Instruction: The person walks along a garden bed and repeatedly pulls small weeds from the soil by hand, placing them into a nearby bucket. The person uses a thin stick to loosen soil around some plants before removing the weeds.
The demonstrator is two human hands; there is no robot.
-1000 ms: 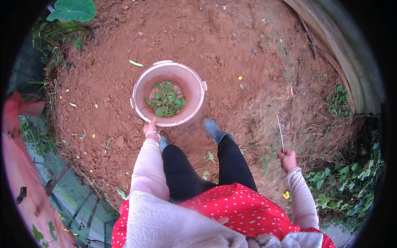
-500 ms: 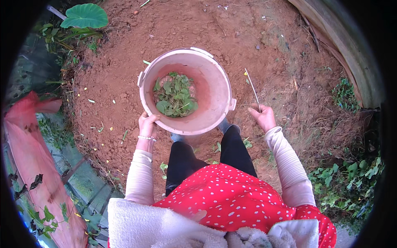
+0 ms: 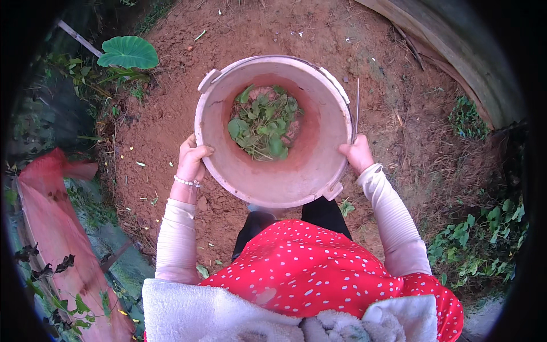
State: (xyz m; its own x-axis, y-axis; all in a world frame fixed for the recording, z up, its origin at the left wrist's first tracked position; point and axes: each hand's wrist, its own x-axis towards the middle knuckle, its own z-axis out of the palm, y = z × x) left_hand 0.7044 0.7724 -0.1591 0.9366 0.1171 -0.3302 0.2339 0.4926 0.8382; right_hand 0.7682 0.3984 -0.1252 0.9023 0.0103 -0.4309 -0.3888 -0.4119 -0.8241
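Observation:
A pale pink plastic bucket [image 3: 228, 165] is held up in front of me, its mouth toward me. At its bottom lies a heap of green leafy cuttings [image 3: 265, 122]. My left hand [image 3: 191, 159] grips the left rim, thumb over the edge; a beaded bracelet is on that wrist. At the right rim my right hand [image 3: 359, 155] is closed against the bucket. A thin, straight, knife-like blade [image 3: 358, 102] sticks up out of that same hand, along the bucket's outer side. Its handle is hidden in my fist.
Reddish bare soil [image 3: 165, 114] with scattered leaf bits surrounds my feet. A large green leaf [image 3: 128, 52] stands at far left, and pink netting [image 3: 68, 239] hangs at left. A weathered curved sheet [image 3: 467, 51] borders the far right; leafy plants [image 3: 478, 239] grow at right.
The bucket has come up nearer to me and turned slightly. My right hand, which was apart from it with the blade, now meets its right rim. The left hand still holds on.

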